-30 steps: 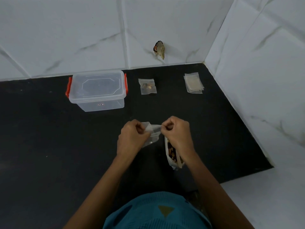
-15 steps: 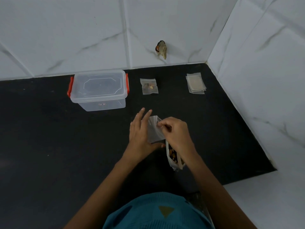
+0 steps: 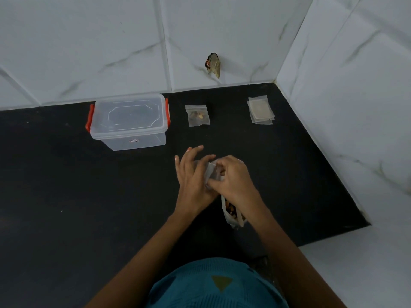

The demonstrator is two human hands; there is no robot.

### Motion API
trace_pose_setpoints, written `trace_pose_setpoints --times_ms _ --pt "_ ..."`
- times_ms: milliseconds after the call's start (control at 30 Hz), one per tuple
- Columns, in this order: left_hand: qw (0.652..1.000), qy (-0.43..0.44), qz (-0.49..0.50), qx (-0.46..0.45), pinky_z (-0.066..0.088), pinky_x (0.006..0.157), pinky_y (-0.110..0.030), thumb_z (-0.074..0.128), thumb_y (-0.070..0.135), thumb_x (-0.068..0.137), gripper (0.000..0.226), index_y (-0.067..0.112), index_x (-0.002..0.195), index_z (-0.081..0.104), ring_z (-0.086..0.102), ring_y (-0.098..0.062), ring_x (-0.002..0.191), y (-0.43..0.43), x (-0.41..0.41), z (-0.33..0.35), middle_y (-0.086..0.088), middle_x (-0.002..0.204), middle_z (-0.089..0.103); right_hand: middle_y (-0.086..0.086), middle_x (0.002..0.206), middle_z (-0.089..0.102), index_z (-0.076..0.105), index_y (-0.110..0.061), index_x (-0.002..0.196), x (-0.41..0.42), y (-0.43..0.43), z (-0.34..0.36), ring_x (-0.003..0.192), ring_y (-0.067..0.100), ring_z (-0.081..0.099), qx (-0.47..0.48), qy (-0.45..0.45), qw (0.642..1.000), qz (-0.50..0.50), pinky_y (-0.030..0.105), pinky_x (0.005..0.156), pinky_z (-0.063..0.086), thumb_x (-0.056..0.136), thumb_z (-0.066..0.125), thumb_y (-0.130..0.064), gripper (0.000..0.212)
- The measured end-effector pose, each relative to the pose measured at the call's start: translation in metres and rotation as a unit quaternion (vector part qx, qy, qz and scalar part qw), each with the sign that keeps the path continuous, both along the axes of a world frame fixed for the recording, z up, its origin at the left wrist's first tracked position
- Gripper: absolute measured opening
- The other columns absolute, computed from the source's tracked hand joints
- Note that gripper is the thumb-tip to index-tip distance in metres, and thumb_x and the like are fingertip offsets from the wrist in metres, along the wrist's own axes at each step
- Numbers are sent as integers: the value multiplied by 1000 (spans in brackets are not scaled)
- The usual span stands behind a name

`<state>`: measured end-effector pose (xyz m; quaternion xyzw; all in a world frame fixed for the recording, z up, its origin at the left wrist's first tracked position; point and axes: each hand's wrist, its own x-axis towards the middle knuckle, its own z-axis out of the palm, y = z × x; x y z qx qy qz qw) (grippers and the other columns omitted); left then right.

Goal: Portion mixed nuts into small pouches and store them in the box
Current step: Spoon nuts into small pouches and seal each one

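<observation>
One tabletop [image 3: 89, 196]: dark, and it carries everything. Your left grip [image 3: 193, 181] and right grip [image 3: 233, 181] work over its middle, so each item lies within reach.
box [image 3: 130, 121]: clear, with orange clips and the lid on. It sits beyond your left grip and off to its left, well apart. It is probably kept closed until more pouches are ready.
left grip: the fingers are straight and spread, with the small pouch laid against them. It acts as a backing, and no pinch shows.
right grip: the fingers are curled, pinching the pouch's top edge, most likely to part the mouth for filling.
nut bag [image 3: 231, 213]: stands open just beneath your right wrist, with nuts showing. It is kept close so the reach for nuts is short.
empty stack [image 3: 260, 110]: flat pouches beyond your right grip and to its right, well apart.
filled pouch [image 3: 198, 115]: lies straight beyond both grips, between the box and the empty stack. It has nuts inside and is not yet boxed.
held pouch [image 3: 211, 172]: sits between your two grips, touching both, just beyond the nut bag. It looks empty.
</observation>
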<state>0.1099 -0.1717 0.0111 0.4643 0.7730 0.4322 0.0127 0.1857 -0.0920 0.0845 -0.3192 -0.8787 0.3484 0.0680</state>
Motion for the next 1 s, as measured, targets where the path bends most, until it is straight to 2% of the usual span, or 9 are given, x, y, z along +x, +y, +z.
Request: trace_pose_setpoints --times_ms 67,167,300,400,500,633,733,867,1000 --pt "1000 13 -8 10 -5 117 -39 58 45 71 65 24 129 35 18 -17 137 -1 -1 2 0 138 29 -2 106 49 55 -9 114 -1 -2 2 89 1 42 13 -7 1000 2 7 66 33 81 65 -19 36" --pt "999 -1 -28 23 4 117 -37 59 43 72 62 19 126 40 31 -11 130 0 -1 4 -5 126 52 1 116 48 54 -9 118 -2 -6 3 94 2 43 16 -4 1000 6 12 79 34 83 64 -21 38" --pt "983 -175 -38 44 28 112 -47 66 38 69 49 31 113 46 41 7 118 -3 -1 11 17 115 50 -6 109 48 58 -12 108 0 -6 4 93 1 50 -45 35 998 -37 17 85 46 84 63 -18 24" --pt "959 -273 -32 64 45 98 -42 67 42 66 50 42 111 44 51 -11 113 -6 -2 15 9 115 53 -9 97 53 62 -13 99 4 -2 7 87 0 57 -128 77 987 -55 9 76 48 86 61 -10 14" --pt "949 -304 -38 77 47 95 -44 69 41 67 51 42 112 45 51 -19 114 -7 -2 12 3 117 53 -8 91 62 64 -14 94 11 3 9 78 -5 60 -211 114 969 -62 4 66 46 87 57 -6 13" --pt "949 -306 -46 56 46 95 -43 71 43 64 50 41 108 47 50 -19 113 -8 -4 5 4 116 53 -9 89 64 66 -10 96 22 8 1 79 -9 60 -221 129 962 -91 2 66 44 88 56 -9 13" --pt "950 -308 -44 31 46 94 -34 71 43 64 48 42 105 47 50 -14 112 -11 -3 -1 15 113 52 -16 88 60 66 -17 97 34 14 -13 77 -9 56 -194 71 969 -135 7 65 43 89 57 -14 12" --pt "946 -318 -56 8 46 93 -34 73 28 69 44 40 103 48 50 -14 110 -16 0 -10 19 110 52 -3 98 62 64 -14 99 54 15 -36 79 1 55 -133 -62 975 -164 12 61 44 88 59 -18 12" --pt "942 -326 -74 -22 46 89 -27 69 38 66 39 40 98 48 52 -11 106 -17 5 -17 22 105 52 1 95 62 60 -14 94 67 -6 -52 83 11 60 -81 -139 975 -151 30 73 54 85 63 -26 16"
